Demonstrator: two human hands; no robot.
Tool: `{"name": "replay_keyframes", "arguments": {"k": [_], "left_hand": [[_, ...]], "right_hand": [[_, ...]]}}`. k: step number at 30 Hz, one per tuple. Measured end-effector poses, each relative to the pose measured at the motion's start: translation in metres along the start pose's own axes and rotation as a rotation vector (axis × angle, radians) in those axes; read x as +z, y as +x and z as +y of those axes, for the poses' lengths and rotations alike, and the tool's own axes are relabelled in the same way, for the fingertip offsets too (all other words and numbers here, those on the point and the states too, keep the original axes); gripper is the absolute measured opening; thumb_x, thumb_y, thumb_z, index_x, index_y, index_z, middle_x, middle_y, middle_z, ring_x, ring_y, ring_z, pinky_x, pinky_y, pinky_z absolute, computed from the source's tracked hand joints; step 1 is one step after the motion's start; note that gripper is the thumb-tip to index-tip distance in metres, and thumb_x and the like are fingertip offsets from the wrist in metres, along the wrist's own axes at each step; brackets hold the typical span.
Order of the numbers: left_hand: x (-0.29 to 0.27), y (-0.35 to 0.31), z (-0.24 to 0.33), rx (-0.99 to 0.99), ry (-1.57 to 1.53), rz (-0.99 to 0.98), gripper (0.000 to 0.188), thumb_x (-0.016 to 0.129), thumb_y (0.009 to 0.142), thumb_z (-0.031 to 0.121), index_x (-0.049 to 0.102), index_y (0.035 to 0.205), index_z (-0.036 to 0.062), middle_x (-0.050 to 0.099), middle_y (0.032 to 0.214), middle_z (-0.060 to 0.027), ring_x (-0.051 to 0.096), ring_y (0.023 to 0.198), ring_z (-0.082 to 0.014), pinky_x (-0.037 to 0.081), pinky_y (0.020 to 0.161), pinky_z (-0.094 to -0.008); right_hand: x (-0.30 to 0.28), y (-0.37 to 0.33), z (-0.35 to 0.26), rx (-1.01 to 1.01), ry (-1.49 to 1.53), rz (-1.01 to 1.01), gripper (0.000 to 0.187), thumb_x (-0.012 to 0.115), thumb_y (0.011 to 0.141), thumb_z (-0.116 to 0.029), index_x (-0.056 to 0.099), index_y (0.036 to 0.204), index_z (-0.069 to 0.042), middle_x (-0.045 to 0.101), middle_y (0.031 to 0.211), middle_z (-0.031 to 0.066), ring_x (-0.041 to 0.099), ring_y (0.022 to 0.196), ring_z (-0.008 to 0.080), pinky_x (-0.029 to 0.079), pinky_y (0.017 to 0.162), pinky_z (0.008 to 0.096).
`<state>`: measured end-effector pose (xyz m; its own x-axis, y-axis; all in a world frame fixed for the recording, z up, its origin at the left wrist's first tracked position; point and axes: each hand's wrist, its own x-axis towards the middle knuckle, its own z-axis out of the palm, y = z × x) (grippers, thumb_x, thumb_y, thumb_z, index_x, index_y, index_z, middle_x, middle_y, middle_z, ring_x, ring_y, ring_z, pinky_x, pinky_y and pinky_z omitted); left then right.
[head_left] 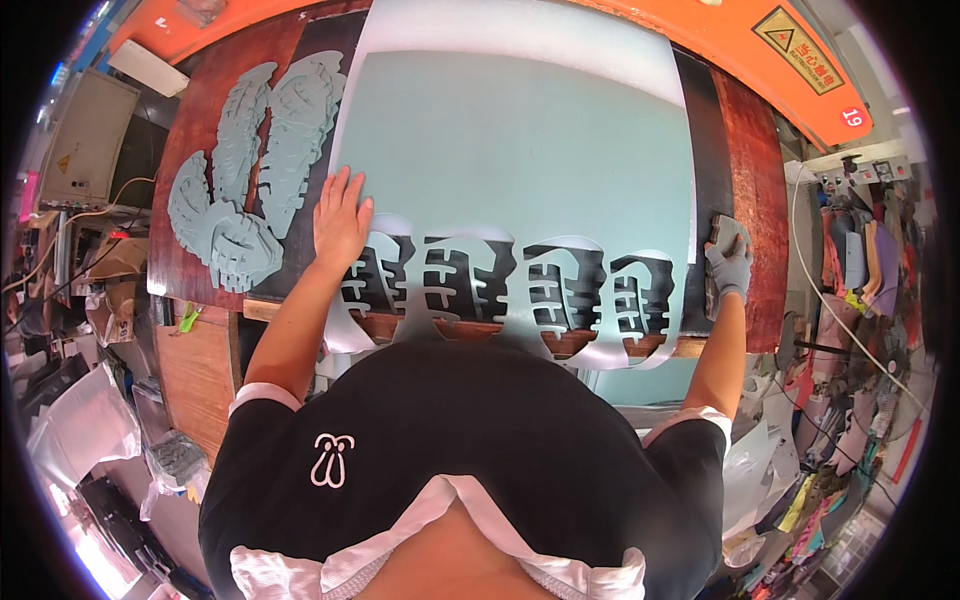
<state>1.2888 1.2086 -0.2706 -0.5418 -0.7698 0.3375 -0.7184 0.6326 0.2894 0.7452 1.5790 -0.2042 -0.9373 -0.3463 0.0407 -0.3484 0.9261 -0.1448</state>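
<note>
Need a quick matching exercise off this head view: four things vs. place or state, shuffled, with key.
Things:
1. left hand
2. right hand
3. sheet
4. cut pieces

Place or state:
A. pierced along its near edge
B. in piles left of the sheet
C. gloved, right of the sheet
D. bare, fingers spread, at the sheet's left edge

Pairs: 1-D, 2-C, 3-A, 4-B

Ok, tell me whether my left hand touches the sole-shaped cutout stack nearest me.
Apart. The head view shows a strip of black board between your left hand and that sole-shaped cutout stack.
</note>
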Motion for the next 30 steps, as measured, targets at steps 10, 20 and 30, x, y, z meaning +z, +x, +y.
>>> {"name": "replay_keyframes", "arguments": {"k": [10, 20, 30], "left_hand": [[-0.013, -0.013, -0.028, -0.096, -0.406, 0.081, 0.036, 0.055, 0.086, 0.010, 0.053, 0.121, 0.0061, 0.045, 0.132, -0.0133, 0.043, 0.122, -0.0320, 0.037, 0.099, -0.0365], [-0.005, -0.025, -0.050, 0.013, -0.475, 0.156, 0.030, 0.057, 0.084, 0.014, 0.059, 0.113, 0.0079, 0.050, 0.125, -0.0144, 0.049, 0.111, -0.0329, 0.037, 0.095, -0.0404], [-0.007, -0.027, -0.058, 0.039, -0.658, 0.163, 0.027, 0.060, 0.082, 0.015, 0.060, 0.108, 0.0077, 0.052, 0.121, -0.0126, 0.050, 0.109, -0.0302, 0.036, 0.093, -0.0403]], "right_hand": [[-0.006, 0.004, 0.002, -0.106, 0.581, -0.033, 0.081, 0.077, 0.065, -0.025, 0.042, 0.131, 0.004, 0.050, 0.123, 0.0170, 0.051, 0.111, 0.0252, 0.043, 0.092, 0.0341], [-0.044, -0.120, -0.229, -0.442, 1.024, -0.188, 0.075, 0.071, 0.077, -0.022, 0.032, 0.135, 0.004, 0.047, 0.125, 0.0172, 0.053, 0.104, 0.0235, 0.046, 0.086, 0.0332], [0.028, -0.228, -0.502, -0.636, 0.558, -0.137, 0.079, 0.071, 0.063, -0.043, 0.049, 0.126, -0.001, 0.040, 0.131, 0.0239, 0.048, 0.112, 0.0396, 0.042, 0.093, 0.0407]]}}
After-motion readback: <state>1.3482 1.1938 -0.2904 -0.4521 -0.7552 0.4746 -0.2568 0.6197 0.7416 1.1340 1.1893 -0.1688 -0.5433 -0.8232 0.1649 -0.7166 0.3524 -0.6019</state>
